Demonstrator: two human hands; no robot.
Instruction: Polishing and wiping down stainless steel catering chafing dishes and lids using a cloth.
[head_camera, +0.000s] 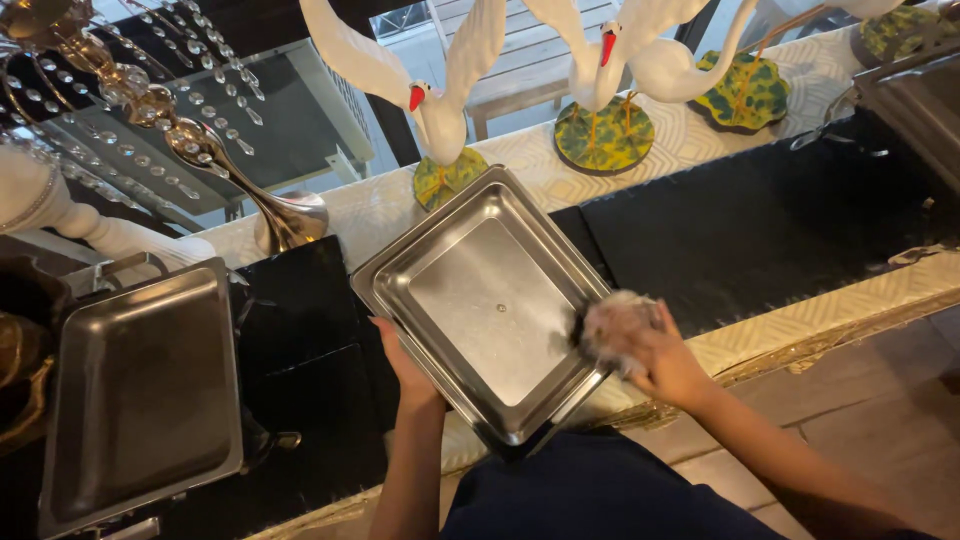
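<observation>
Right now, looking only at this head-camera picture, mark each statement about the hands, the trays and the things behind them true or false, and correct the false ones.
1. The left hand holds the near edge of the steel tray. True.
2. The right hand is empty. False: it presses a pale cloth against the tray's right rim.
3. The tray being held is full of food. False: its inside is bare, shiny metal.
4. A second metal tray sits to the left. True.
5. White bird figures stand behind the tray on green and yellow bases. True.
6. The bird figures have blue beaks. False: the beaks are red.
</observation>
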